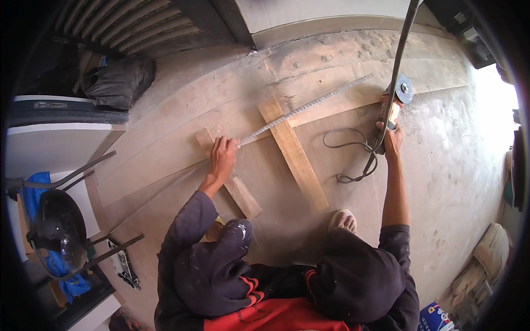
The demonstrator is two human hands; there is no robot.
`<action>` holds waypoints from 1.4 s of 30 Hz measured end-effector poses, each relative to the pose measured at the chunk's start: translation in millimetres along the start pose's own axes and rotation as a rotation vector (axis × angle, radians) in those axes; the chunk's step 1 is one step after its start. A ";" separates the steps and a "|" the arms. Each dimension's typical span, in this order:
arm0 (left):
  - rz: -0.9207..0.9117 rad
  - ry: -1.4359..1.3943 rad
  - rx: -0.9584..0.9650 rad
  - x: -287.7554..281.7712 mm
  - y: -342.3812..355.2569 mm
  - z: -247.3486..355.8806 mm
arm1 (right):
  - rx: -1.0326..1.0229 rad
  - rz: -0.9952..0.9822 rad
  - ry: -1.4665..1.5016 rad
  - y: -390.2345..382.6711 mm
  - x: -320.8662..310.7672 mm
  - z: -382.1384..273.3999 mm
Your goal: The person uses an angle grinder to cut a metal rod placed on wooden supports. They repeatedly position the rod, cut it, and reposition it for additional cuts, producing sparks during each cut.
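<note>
In the head view my left hand (223, 156) has its fingers closed on a long ribbed steel rod (307, 110), which runs diagonally across two wooden pieces, a pale plank (287, 146) and a shorter block (244, 197) under my hand. My right hand (391, 135) grips an angle grinder (391, 108) at the right, held upright with its dark disc (404, 88) at the top, beyond the rod's far end. A black cord (354, 179) loops beside it, and a thick dark cable or hose passes over the grinder toward the top edge.
I squat on a dusty floor (430, 187), my sandalled foot (342, 220) near the plank. At left are a black helmet (58, 231), blue plastic, dark bars and a black bag (118, 83). A louvred panel (127, 25) is at top left, folded sacks (480, 254) at lower right.
</note>
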State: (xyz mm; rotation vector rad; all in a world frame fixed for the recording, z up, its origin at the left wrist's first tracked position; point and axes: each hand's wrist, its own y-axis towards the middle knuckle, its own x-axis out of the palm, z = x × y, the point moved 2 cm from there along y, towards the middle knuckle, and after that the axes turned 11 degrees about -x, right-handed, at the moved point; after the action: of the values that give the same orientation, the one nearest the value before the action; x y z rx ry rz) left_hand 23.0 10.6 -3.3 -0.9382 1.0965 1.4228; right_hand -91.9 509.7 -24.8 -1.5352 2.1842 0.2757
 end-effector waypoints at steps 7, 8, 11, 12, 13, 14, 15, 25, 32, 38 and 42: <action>-0.036 -0.112 -0.031 -2.2 3.1 -0.6 | -0.048 -0.022 -0.001 1.2 -1.2 8.4; -0.050 -0.130 -0.038 -3.0 4.2 -0.9 | -0.053 -0.028 -0.036 1.8 -2.9 9.5; -0.204 -0.204 -0.104 2.3 -0.7 -12.2 | -0.039 -0.063 -0.031 0.5 -4.6 11.5; -0.272 -0.235 -0.132 5.1 -1.5 -15.6 | -0.033 -0.075 -0.013 0.9 -5.7 12.0; -0.263 -0.236 -0.123 6.8 -2.0 -17.9 | -0.044 -0.074 -0.012 0.4 -6.8 12.4; -0.254 -0.238 -0.114 8.7 -2.4 -20.2 | -0.056 -0.072 -0.011 -0.7 -7.7 12.8; -0.245 -0.239 -0.106 7.8 -1.6 -19.2 | -0.067 -0.072 -0.011 -1.3 -9.1 13.8; -0.378 -0.155 -0.075 5.5 24.4 -9.9 | -0.684 -0.180 -0.032 -128.9 -7.4 -134.6; -0.225 -0.023 -0.027 26.9 20.9 -11.3 | -1.058 -0.843 -0.404 -116.0 124.7 -242.8; -0.203 0.003 0.006 31.8 20.9 -15.5 | -0.980 -0.048 -0.626 32.8 190.8 -199.3; -0.292 -0.058 -0.027 32.5 12.1 -16.8 | -0.699 -0.116 -0.874 41.9 201.6 -95.6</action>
State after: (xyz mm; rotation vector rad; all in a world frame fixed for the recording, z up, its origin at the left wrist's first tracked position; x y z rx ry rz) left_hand 6.4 3.0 -37.2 -1.0242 0.8600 1.2194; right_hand -210.3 316.6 -39.9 -1.4270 1.3335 1.4715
